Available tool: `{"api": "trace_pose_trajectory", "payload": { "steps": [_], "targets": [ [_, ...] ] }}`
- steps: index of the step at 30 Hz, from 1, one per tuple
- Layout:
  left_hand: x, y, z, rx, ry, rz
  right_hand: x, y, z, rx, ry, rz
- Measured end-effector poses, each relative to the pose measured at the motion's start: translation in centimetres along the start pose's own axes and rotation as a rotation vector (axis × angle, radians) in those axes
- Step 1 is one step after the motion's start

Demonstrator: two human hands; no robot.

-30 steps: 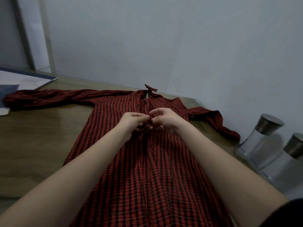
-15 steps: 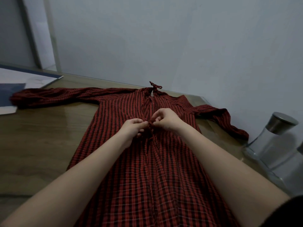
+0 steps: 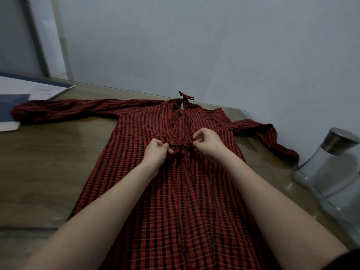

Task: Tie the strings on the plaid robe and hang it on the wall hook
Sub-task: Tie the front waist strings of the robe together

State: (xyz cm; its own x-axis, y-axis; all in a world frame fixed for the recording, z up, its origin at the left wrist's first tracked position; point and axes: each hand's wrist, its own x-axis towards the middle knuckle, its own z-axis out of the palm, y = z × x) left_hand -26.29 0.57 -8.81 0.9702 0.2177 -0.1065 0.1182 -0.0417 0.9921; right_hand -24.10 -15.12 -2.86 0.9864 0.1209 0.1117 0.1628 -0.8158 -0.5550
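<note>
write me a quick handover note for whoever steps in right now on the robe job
Left hand: pinches one end of the waist strings.
Right hand: pinches the other end, pulling outward.
Robe: flat on the table, front up, sleeves spread, collar toward the wall.
Done: neck tie already knotted; waist knot formed and being tightened.
Left: finish the waist knot, lift the robe, hang it on the hook, which is not in view.
Mind the jars by the right sleeve.
</note>
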Motion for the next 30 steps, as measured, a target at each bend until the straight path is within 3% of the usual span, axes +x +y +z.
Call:
{"api": "trace_pose_trajectory", "payload": {
  "steps": [8, 17, 22, 25, 30],
  "targets": [
    [0.5, -0.7, 0.2, -0.266, 0.166, -0.125, -1.0, 1.7, 1.5, 0.0, -0.015, -0.024],
    [0.8, -0.3, 0.1, -0.497, 0.184, -0.184, -1.3, 2.5, 2.1, -0.037, -0.05, -0.045],
    [0.5, 0.0, 0.1, -0.483, 0.173, -0.192, -1.0, 1.9, 1.7, -0.051, -0.089, -0.026],
    [0.4, 0.0, 0.1, -0.336, 0.151, -0.154, -1.3, 2.3, 1.8, -0.04, -0.089, 0.007],
    [-0.4, 1.3, 0.7, -0.12, 0.059, 0.008, -2.5, 3.4, 2.5, 0.281, -0.054, 0.126]
  ]
}}
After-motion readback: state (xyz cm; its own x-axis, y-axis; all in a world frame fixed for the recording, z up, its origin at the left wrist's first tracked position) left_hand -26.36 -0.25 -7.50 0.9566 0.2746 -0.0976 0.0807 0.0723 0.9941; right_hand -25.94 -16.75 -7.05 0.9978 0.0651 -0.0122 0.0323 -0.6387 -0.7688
